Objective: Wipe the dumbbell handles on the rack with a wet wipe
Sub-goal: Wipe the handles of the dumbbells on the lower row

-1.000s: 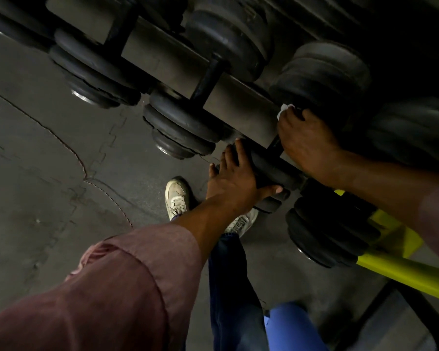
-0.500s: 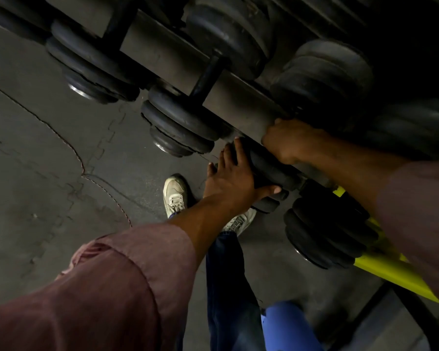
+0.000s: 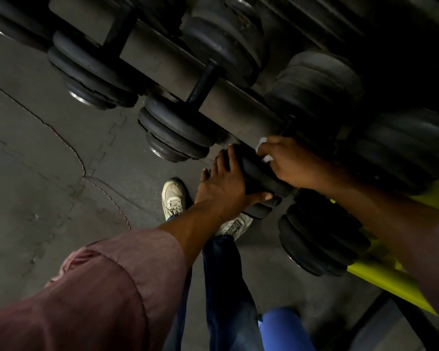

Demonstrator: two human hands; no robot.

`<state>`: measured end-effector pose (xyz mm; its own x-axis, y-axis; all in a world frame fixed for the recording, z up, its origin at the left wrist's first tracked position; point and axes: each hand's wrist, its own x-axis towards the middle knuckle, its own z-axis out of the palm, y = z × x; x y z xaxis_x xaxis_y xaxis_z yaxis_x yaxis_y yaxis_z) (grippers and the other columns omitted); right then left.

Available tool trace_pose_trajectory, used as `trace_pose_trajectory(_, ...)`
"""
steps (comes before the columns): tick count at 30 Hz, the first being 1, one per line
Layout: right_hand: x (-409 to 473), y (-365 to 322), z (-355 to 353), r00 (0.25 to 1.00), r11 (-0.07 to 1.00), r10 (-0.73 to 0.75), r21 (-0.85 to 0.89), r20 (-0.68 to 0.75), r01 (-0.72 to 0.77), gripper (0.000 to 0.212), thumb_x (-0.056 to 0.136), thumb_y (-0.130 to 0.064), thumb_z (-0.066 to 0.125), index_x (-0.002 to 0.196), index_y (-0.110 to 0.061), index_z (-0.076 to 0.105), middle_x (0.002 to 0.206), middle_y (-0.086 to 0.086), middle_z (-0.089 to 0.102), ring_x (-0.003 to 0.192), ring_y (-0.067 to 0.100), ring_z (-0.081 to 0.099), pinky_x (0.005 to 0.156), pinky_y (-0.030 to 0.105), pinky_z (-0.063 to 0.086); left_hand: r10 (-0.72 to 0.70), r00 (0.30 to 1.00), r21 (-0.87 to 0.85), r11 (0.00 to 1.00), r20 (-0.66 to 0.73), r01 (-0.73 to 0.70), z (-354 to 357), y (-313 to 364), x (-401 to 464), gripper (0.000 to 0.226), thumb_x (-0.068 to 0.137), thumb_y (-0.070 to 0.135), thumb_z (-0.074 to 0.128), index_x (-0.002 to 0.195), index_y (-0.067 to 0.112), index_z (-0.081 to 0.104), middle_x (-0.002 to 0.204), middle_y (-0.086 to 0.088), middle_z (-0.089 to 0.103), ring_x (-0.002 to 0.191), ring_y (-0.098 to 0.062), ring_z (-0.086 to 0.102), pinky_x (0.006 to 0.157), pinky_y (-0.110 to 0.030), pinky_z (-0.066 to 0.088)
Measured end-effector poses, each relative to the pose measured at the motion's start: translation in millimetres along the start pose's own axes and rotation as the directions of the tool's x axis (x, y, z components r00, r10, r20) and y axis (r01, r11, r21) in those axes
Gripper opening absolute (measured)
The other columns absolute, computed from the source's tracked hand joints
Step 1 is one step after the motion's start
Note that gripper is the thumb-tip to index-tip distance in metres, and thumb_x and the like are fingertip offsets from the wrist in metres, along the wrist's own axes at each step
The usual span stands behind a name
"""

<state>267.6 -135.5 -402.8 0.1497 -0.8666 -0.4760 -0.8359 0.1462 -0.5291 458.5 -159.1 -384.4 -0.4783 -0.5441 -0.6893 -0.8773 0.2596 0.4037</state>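
The head view looks down at a dark dumbbell rack (image 3: 178, 69) whose grey front rail runs diagonally from upper left to centre right. Rubber-plated dumbbells rest across the rail, each with one head hanging over the floor side.

Left hand (image 3: 223, 184): the grip is spread, fingers extended and laid flat over the outer head of the dumbbell being worked (image 3: 260, 178), thumb tucked under its lower edge. The palm is in contact with the black rubber.

Right hand (image 3: 293, 162): the grip is pressed together around a white wet wipe (image 3: 262, 144), fingers curled. Only small portions of the wipe show, one above the knuckles and one below the fingertips. The hand sits where the dumbbell meets the rail, just inboard of the head held by the left hand. The handle itself is hidden beneath the hand, so contact between wipe and handle cannot be confirmed.

Adjacent items: a neighbouring dumbbell (image 3: 178, 127) to the left shows its black handle (image 3: 203, 83) crossing the rail. Another dumbbell head (image 3: 322, 239) hangs to the right, beside a yellow frame member (image 3: 388, 282).

Below the rack, the floor (image 3: 48, 160) is grey interlocking matting with a thin cord lying across it. A pale sneaker (image 3: 174, 196) and a blue-jeaned leg (image 3: 226, 279) are visible. Both forearms emerge from rolled pink sleeves (image 3: 107, 282).
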Motion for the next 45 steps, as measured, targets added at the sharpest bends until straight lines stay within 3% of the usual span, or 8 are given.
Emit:
trace_pose_trajectory(6, -23.1, 5.2, 21.0, 0.926, 0.917, 0.32, 0.309, -0.2, -0.251, 0.02, 0.086, -0.004, 0.061, 0.088, -0.023, 0.064, 0.108, -0.002, 0.069, 0.103, 0.016, 0.064, 0.083, 0.026, 0.05, -0.035, 0.999, 0.017, 0.999, 0.024, 0.035, -2.8, 4.0, 0.5, 0.139, 0.07, 0.086, 0.062, 0.159, 0.016, -0.02, 0.17, -0.015, -0.003, 0.157, -0.031, 0.005, 0.124, -0.055, 0.019)
trace_pose_trajectory(11, -23.4, 17.8, 50.4, 0.696, 0.493, 0.715, 0.754, -0.068, -0.433, 0.022, 0.086, -0.016, 0.069, 0.078, -0.034, 0.06, 0.093, -0.011, 0.068, 0.095, 0.012, 0.067, 0.087, 0.039, 0.057, -0.057, 0.998, -0.005, 0.998, 0.036, 0.057, -3.8, 7.4, -1.4, 0.14, 0.07, 0.085, 0.064, 0.158, 0.018, -0.022, 0.17, -0.014, -0.002, 0.157, -0.03, 0.005, 0.125, -0.053, 0.017)
trace_pose_trajectory(17, -0.1, 11.6, 37.1, 0.549, -0.18, 0.825, 0.983, 0.137, 0.025, 0.048, 0.094, 0.013, 0.042, 0.131, -0.016, 0.053, 0.117, 0.003, 0.061, 0.11, 0.021, 0.059, 0.089, 0.026, 0.051, -0.041, 0.999, -0.022, 0.999, 0.011, 0.041, -1.5, 5.0, 0.0, 0.139, 0.069, 0.086, 0.064, 0.158, 0.02, -0.02, 0.17, -0.013, 0.001, 0.156, -0.031, 0.009, 0.124, -0.053, 0.019)
trace_pose_trajectory(21, 5.6, 14.1, 27.0, 0.561, -0.349, 0.79, 0.934, 0.247, 0.081, 0.07, 0.092, 0.019, 0.032, 0.151, -0.018, 0.034, 0.149, 0.015, 0.041, 0.134, 0.03, 0.045, 0.099, 0.031, 0.042, -0.042, 0.999, -0.028, 0.999, 0.009, 0.042, -1.9, 4.9, -1.0, 0.138, 0.069, 0.085, 0.065, 0.158, 0.02, -0.018, 0.17, -0.013, 0.003, 0.156, -0.031, 0.009, 0.124, -0.054, 0.019)
trace_pose_trajectory(26, -0.5, 15.2, 28.2, 0.639, -0.167, 0.72, 0.961, 0.273, -0.222, 0.063, 0.089, 0.013, 0.039, 0.135, -0.027, 0.051, 0.124, 0.002, 0.059, 0.11, 0.019, 0.059, 0.093, 0.036, 0.05, -0.044, 0.999, -0.031, 0.999, 0.018, 0.044, -2.1, 4.6, -1.1, 0.139, 0.068, 0.087, 0.064, 0.157, 0.021, -0.02, 0.169, -0.013, 0.002, 0.156, -0.033, 0.009, 0.124, -0.056, 0.019)
trace_pose_trajectory(30, -4.1, 13.0, 33.1, 0.638, 0.205, 0.724, 0.802, 0.261, -0.561, 0.029, 0.094, -0.004, 0.047, 0.108, -0.02, 0.066, 0.118, 0.003, 0.066, 0.107, 0.024, 0.063, 0.098, 0.041, 0.051, -0.019, 1.0, -0.045, 0.999, 0.008, 0.019, -1.5, 2.4, -1.0, 0.138, 0.069, 0.086, 0.064, 0.158, 0.02, -0.017, 0.168, -0.017, 0.007, 0.155, -0.036, 0.012, 0.122, -0.059, 0.022)
trace_pose_trajectory(35, -8.4, 0.1, 24.0, 0.637, 0.456, 0.747, 0.548, 0.192, -0.701, 0.031, 0.103, -0.019, 0.049, 0.126, -0.003, 0.062, 0.127, 0.018, 0.062, 0.117, 0.033, 0.058, 0.101, 0.039, 0.048, -0.004, 1.0, -0.058, 0.998, 0.015, 0.005, -0.7, 0.2, -0.4, 0.136, 0.069, 0.085, 0.064, 0.158, 0.02, -0.016, 0.168, -0.018, 0.005, 0.155, -0.036, 0.009, 0.122, -0.06, 0.02)
trace_pose_trajectory(45, -22.6, -24.9, 15.4, 0.636, 0.453, 0.771, 0.684, 0.021, -0.572, 0.021, 0.095, -0.016, 0.063, 0.102, 0.002, 0.069, 0.085, 0.013, 0.062, 0.065, 0.011, 0.052, 0.054, 0.019, 0.04, -0.009, 0.999, -0.033, 0.999, 0.037, 0.01, -0.9, 1.0, 2.0, 0.137, 0.07, 0.086, 0.062, 0.159, 0.016, -0.017, 0.168, -0.017, 0.003, 0.155, -0.035, 0.008, 0.123, -0.057, 0.019)
